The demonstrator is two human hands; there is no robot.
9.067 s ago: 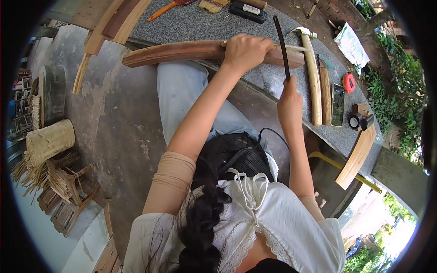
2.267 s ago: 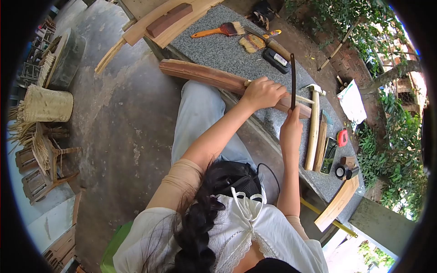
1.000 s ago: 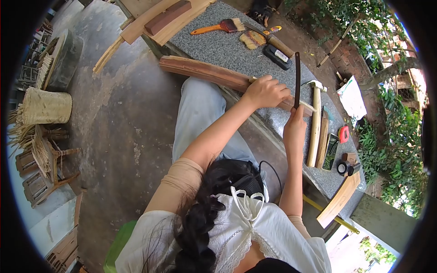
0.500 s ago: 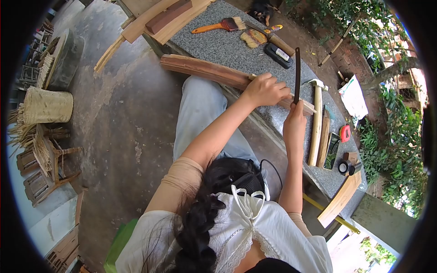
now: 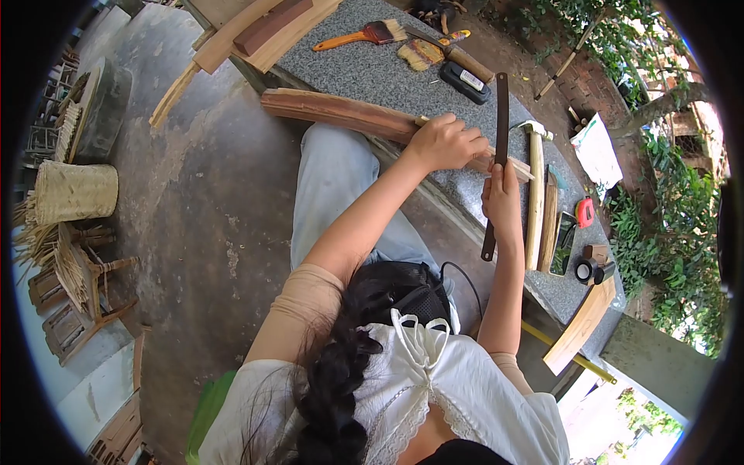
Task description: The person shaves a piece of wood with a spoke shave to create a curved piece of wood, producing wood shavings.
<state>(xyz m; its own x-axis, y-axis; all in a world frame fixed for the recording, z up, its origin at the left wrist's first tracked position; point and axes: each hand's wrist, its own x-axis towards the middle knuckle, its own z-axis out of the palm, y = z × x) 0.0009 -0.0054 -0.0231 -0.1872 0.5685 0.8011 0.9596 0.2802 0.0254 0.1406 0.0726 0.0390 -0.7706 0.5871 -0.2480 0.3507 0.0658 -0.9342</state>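
My left hand (image 5: 447, 142) is closed over a long reddish-brown wooden piece (image 5: 341, 113), which lies slanting along the edge of the stone bench. Its right end pokes out past my fingers, pale and narrow. In my right hand (image 5: 502, 200) is a thin dark hacksaw blade (image 5: 502, 116) with a hole at each end, pinched near its middle. The blade stands nearly upright in the view and crosses in front of the wood's right end. A hammer (image 5: 536, 194) lies just right of that hand.
On the granite bench (image 5: 325, 71) lie a paintbrush (image 5: 360, 36), a worn brush (image 5: 421, 54), a black case (image 5: 465, 82), a phone (image 5: 563, 242), a red tape measure (image 5: 584, 212) and black tape (image 5: 585, 270). A pale board (image 5: 580, 325) overhangs its right corner. A woven basket (image 5: 76, 191) stands left.
My right hand has shifted down the blade, whose lower end now shows below the hand. The blade is more fully visible. My left hand stays on the wood; the whole view has shifted slightly.
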